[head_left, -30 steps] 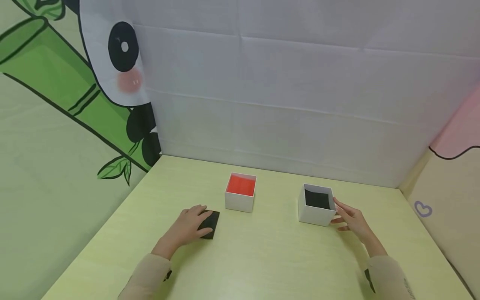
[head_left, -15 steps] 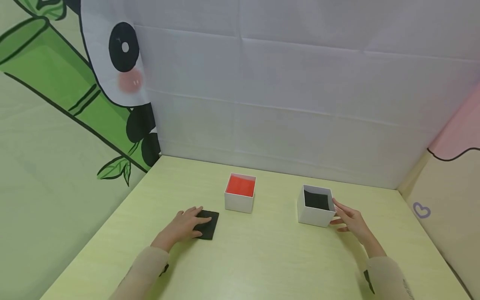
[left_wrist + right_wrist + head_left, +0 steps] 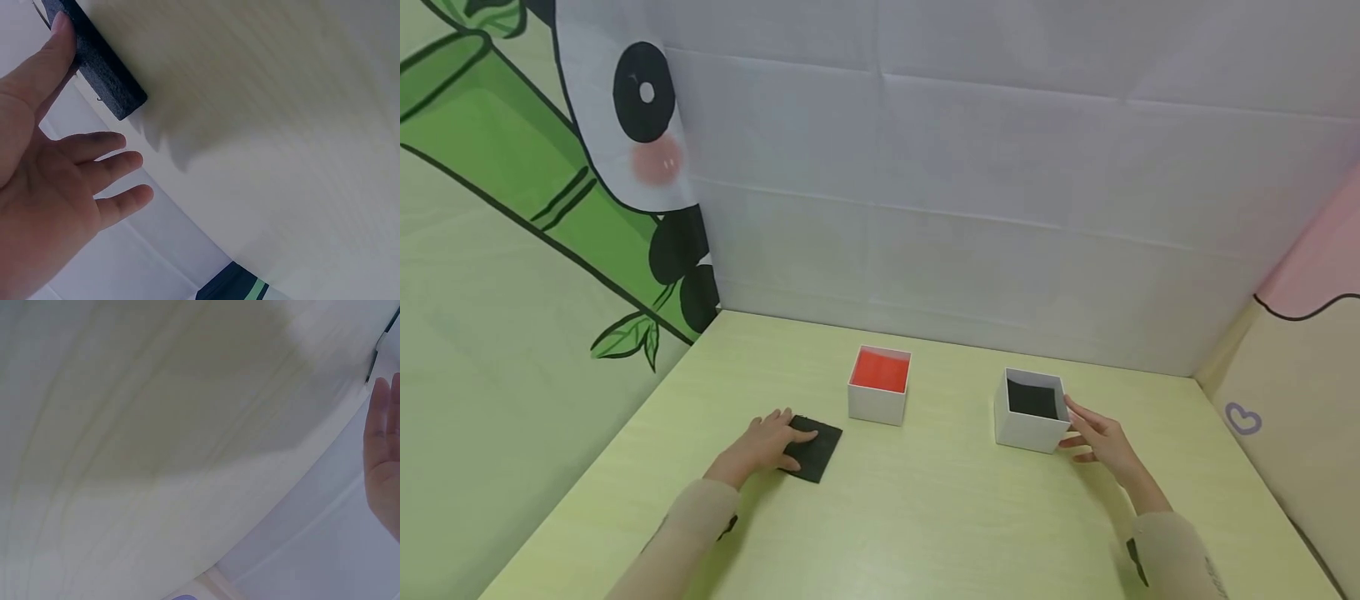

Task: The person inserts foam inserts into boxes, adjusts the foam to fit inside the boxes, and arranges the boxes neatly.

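My left hand (image 3: pixel 760 444) pinches a thick black square block (image 3: pixel 817 450) at its left side, with thumb and index finger. In the left wrist view the thumb lies on the dark block (image 3: pixel 106 69), while the other three fingers stand out free. A white box (image 3: pixel 1030 432) with a black piece (image 3: pixel 1032 400) inside stands at the right. My right hand (image 3: pixel 1101 442) is at that box's right side, its index fingertip right at the rim and the fingers fairly straight. In the right wrist view the hand (image 3: pixel 382 450) is cut off by the edge.
A second white box (image 3: pixel 877 407) with a red piece (image 3: pixel 882 372) inside stands left of the other, near the back. Both are on a pale yellow table (image 3: pixel 925 517). Behind it hangs a white cloth (image 3: pixel 970 192), with a printed panda and bamboo (image 3: pixel 542 158) at the left.
My left hand has shifted a little left and back. The black block has turned slightly, and more of it shows. My right hand and both boxes hold their places.
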Demonstrator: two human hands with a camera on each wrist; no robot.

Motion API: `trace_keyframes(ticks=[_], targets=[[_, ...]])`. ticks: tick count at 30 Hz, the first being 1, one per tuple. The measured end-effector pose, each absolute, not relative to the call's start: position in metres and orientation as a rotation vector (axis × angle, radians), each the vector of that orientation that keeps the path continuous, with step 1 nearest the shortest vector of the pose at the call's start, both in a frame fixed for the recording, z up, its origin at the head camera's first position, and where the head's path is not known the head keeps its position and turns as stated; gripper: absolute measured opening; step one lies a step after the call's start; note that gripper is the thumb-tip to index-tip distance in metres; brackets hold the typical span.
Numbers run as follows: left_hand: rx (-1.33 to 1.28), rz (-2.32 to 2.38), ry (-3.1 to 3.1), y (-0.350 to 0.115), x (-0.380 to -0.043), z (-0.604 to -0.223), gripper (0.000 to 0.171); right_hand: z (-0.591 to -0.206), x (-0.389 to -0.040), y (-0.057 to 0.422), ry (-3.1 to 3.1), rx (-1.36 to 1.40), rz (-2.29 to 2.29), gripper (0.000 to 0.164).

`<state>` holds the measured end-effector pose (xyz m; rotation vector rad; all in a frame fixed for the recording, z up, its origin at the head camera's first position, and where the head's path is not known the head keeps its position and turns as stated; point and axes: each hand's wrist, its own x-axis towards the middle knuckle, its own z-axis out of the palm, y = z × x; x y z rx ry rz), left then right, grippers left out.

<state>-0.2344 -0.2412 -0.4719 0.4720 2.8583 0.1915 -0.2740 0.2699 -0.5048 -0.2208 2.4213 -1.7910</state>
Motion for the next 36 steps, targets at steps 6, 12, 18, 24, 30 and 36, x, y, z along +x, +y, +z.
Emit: trace_keyframes(ticks=[6, 12, 18, 24, 30, 36], targets=[[0.465, 0.206, 2.866, -0.241, -0.235, -0.476, 0.055, -0.506, -0.274, 0.27, 2.422, -0.227, -1.791, 0.05], [0.487, 0.169, 2.894, -0.236, -0.237, -0.478, 0.055, -0.505, -0.274, 0.27, 2.438, -0.237, -1.784, 0.049], [0.404, 0.211, 2.91, -0.228, -0.236, -0.475, 0.056, -0.506, -0.274, 0.27, 2.443, -0.223, -1.786, 0.049], [0.323, 0.314, 2.918, -0.23, -0.237, -0.475, 0.059, -0.508, -0.272, 0.266, 2.442, -0.212, -1.788, 0.05], [0.268, 0.414, 2.921, -0.24, -0.237, -0.478, 0.049, -0.515, -0.268, 0.26, 2.438, -0.192, -1.801, 0.05], [0.24, 0.496, 2.949, -0.25, -0.236, -0.482, 0.046, -0.522, -0.263, 0.253, 2.428, -0.186, -1.819, 0.05]])
